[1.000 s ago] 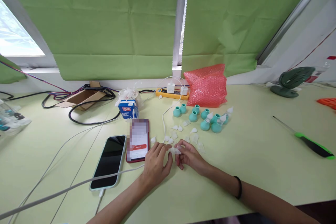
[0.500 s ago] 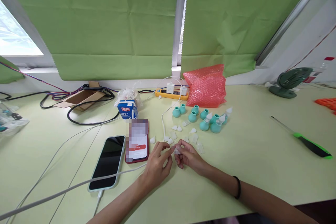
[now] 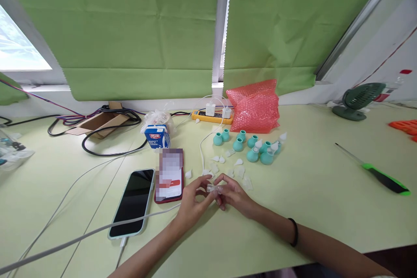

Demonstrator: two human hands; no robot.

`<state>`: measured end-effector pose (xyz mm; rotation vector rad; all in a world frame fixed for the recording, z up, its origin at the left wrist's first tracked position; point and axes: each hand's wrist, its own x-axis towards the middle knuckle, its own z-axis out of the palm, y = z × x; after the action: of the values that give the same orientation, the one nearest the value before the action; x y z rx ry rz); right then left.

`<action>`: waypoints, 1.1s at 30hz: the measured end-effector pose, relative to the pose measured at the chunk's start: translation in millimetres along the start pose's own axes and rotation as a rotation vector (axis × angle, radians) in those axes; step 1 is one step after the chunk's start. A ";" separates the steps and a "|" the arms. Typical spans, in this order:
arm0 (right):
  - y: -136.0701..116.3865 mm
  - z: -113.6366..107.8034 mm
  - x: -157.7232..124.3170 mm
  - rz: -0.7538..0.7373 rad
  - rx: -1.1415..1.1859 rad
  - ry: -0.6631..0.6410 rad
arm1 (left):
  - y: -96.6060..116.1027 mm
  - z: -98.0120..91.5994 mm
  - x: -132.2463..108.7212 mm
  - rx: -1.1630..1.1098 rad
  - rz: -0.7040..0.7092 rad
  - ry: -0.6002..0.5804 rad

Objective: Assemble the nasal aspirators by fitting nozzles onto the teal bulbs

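A small clear plastic piece (image 3: 211, 188) lies sideways between my hands, low in the middle of the view. My right hand (image 3: 236, 195) pinches its right end between thumb and fingers. My left hand (image 3: 194, 197) is at its left, thumb and index finger curved round it with a gap between them; the thumb tip is near the piece. Small white pointed tips (image 3: 222, 160) and clear pieces (image 3: 247, 183) lie just beyond my hands. Farther back stand several teal bulbs (image 3: 237, 144), some with clear and white tips fitted on top.
A black phone (image 3: 134, 200) and a red-cased phone (image 3: 169, 176) lie left, crossed or neared by cables. Behind are a milk carton (image 3: 157, 137), power strip (image 3: 211, 117) and red bubble-wrap bag (image 3: 254, 106). A screwdriver (image 3: 384, 178) and fan (image 3: 356, 100) are at right.
The clear piece now shows lengthwise between my hands, where before it was mostly covered by my fingertips. My left thumb and index finger have spread and moved slightly left.
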<state>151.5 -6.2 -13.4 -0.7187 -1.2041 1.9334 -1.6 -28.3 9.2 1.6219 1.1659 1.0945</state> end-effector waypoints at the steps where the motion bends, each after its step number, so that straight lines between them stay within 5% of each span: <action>1: 0.3 -0.2 -0.1 0.003 0.000 -0.004 | 0.2 0.3 0.5 -0.027 -0.044 -0.022; 7: 1.0 -2.2 0.3 -0.001 0.015 -0.008 | -3.3 3.1 3.1 -0.170 -0.165 -0.126; 16: -0.5 -1.5 1.2 0.001 0.015 -0.009 | -2.2 2.0 4.5 -0.293 -0.156 -0.167; 33: -0.6 -2.8 1.1 -0.009 0.021 0.007 | -7.8 2.1 4.4 -0.195 -0.163 -0.058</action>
<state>153.1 -3.7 -14.0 -0.7073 -1.1788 1.9313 -0.6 -22.6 2.1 1.3757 1.0964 1.0163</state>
